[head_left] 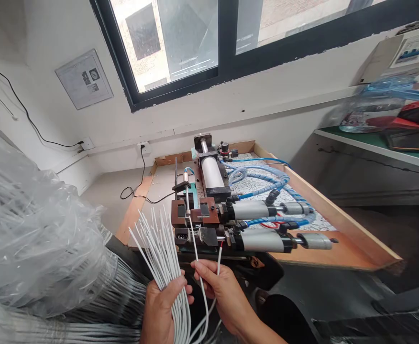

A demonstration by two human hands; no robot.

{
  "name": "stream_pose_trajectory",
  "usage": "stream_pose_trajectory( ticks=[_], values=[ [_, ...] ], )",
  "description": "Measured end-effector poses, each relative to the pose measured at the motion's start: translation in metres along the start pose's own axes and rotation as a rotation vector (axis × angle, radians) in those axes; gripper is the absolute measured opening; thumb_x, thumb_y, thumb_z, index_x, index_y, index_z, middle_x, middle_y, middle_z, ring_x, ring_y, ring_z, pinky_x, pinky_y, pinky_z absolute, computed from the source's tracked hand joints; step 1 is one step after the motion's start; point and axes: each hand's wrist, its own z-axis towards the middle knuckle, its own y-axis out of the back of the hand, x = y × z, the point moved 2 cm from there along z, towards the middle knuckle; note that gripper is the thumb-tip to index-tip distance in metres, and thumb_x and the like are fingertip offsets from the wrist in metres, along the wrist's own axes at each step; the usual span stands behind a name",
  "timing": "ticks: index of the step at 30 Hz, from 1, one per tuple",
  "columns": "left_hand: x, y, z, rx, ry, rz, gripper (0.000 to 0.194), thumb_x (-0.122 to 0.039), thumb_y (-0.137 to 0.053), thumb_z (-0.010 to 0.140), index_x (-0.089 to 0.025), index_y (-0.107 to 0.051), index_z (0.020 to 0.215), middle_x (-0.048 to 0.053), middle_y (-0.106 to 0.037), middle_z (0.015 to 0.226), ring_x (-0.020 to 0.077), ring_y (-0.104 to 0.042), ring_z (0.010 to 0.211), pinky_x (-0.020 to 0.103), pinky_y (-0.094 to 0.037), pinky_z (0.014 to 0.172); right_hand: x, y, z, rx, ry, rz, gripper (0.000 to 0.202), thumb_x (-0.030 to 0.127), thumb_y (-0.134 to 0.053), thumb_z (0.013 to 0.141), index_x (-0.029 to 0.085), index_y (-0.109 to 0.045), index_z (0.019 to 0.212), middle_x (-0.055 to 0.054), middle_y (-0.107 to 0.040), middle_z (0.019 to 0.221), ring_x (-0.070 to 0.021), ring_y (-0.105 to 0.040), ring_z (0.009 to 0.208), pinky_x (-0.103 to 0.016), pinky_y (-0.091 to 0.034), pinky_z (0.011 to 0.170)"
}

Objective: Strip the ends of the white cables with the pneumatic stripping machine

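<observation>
My left hand (164, 308) is wrapped round a thick bundle of white cables (162, 253), their cut ends fanning upward. Beside it, my right hand (222, 291) pinches a single white cable (196, 243) between thumb and fingertips. That cable's upper end meets the brown clamp block (181, 213) of a pneumatic machine (254, 210). Another white cable end (219, 258), with a red tip, rises past my right hand to the machine's lower front. Silver cylinders and blue air hoses (274, 179) belong to the machine.
Plastic-wrapped cable bundles (51, 229) are piled at the left. A wooden rim (331, 220) edges the bench at the right. Farther right, a green-topped shelf (370, 143) holds a large plastic bottle (370, 110). A black cord (143, 196) lies behind the bundle.
</observation>
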Motion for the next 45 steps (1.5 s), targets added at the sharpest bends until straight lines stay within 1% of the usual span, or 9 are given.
stream_pose_trajectory(
  ticks=[4, 8, 10, 15, 20, 27, 33, 36, 45],
  values=[
    [0.000, -0.001, 0.000, 0.020, -0.044, 0.009, 0.015, -0.018, -0.070, 0.051, -0.012, -0.063, 0.063, 0.001, -0.062, 0.051, 0.0139, -0.056, 0.047, 0.026, -0.046, 0.047, 0.006, -0.005, 0.005, -0.006, -0.087, 0.062, 0.025, 0.037, -0.066, 0.060, 0.012, -0.061, 0.065, 0.005, -0.045, 0.049, -0.0030, -0.029, 0.039, -0.017, -0.020, 0.038],
    [0.000, -0.001, 0.002, 0.059, -0.061, 0.034, 0.013, -0.017, -0.069, 0.053, -0.012, -0.064, 0.064, 0.001, -0.061, 0.049, 0.0144, -0.056, 0.047, 0.026, -0.044, 0.046, 0.009, -0.017, 0.005, 0.162, -0.151, 0.094, 0.028, 0.039, -0.065, 0.060, 0.012, -0.058, 0.061, 0.007, -0.037, 0.043, -0.0040, -0.032, 0.038, -0.017, -0.025, 0.037],
    [0.000, -0.001, 0.002, 0.091, -0.059, 0.045, 0.013, -0.017, -0.068, 0.053, -0.011, -0.064, 0.065, 0.003, -0.063, 0.053, 0.0158, -0.057, 0.050, 0.026, -0.045, 0.048, 0.008, -0.021, 0.004, 0.202, -0.131, 0.074, 0.028, 0.039, -0.065, 0.060, 0.013, -0.056, 0.060, 0.005, -0.041, 0.045, -0.0054, -0.035, 0.039, -0.018, -0.027, 0.037],
    [-0.001, -0.001, 0.004, 0.092, -0.062, -0.001, 0.011, -0.019, -0.066, 0.057, -0.011, -0.065, 0.066, 0.003, -0.064, 0.055, 0.0152, -0.057, 0.051, 0.027, -0.045, 0.051, 0.006, -0.017, -0.001, 0.063, 0.049, -0.006, 0.026, 0.038, -0.061, 0.065, 0.012, -0.057, 0.060, 0.002, -0.049, 0.049, -0.0057, -0.037, 0.042, -0.018, -0.027, 0.040],
    [-0.002, -0.001, 0.005, 0.007, -0.021, -0.018, 0.014, -0.019, -0.068, 0.055, -0.012, -0.065, 0.066, 0.004, -0.065, 0.054, 0.0168, -0.058, 0.053, 0.028, -0.046, 0.051, 0.002, -0.009, 0.000, -0.062, 0.020, 0.040, 0.026, 0.037, -0.065, 0.062, 0.012, -0.057, 0.060, 0.001, -0.052, 0.052, -0.0054, -0.036, 0.042, -0.018, -0.025, 0.041],
    [-0.004, -0.005, 0.006, 0.065, -0.072, 0.005, 0.012, -0.019, -0.068, 0.055, -0.012, -0.065, 0.063, 0.002, -0.063, 0.051, 0.0152, -0.057, 0.048, 0.026, -0.045, 0.050, 0.008, -0.011, 0.006, -0.041, -0.002, 0.124, 0.023, 0.035, -0.063, 0.064, 0.012, -0.060, 0.063, 0.003, -0.048, 0.051, -0.0048, -0.034, 0.042, -0.017, -0.024, 0.041],
    [-0.005, -0.007, 0.004, 0.181, -0.128, -0.013, 0.012, -0.014, -0.065, 0.057, -0.011, -0.067, 0.069, 0.002, -0.064, 0.056, 0.0147, -0.056, 0.053, 0.027, -0.044, 0.056, 0.011, -0.023, 0.003, 0.184, -0.121, 0.109, 0.023, 0.034, -0.066, 0.062, 0.012, -0.058, 0.060, 0.004, -0.045, 0.048, -0.0066, -0.038, 0.044, -0.020, -0.032, 0.046],
    [-0.007, -0.007, 0.004, 0.208, -0.146, -0.036, 0.008, -0.013, -0.064, 0.059, -0.011, -0.066, 0.066, 0.003, -0.065, 0.058, 0.0145, -0.056, 0.056, 0.027, -0.044, 0.060, 0.009, -0.021, 0.000, 0.094, -0.024, 0.077, 0.020, 0.032, -0.066, 0.062, 0.012, -0.060, 0.064, 0.003, -0.051, 0.052, -0.0073, -0.041, 0.047, -0.021, -0.034, 0.049],
    [-0.007, -0.006, 0.008, 0.057, -0.055, -0.008, 0.015, -0.018, -0.070, 0.051, -0.011, -0.064, 0.062, 0.002, -0.061, 0.052, 0.0140, -0.056, 0.048, 0.026, -0.045, 0.049, 0.009, -0.010, 0.004, -0.107, 0.042, 0.077, 0.023, 0.033, -0.066, 0.060, 0.012, -0.059, 0.055, 0.002, -0.050, 0.048, -0.0074, -0.037, 0.044, -0.021, -0.030, 0.046]
  ],
)
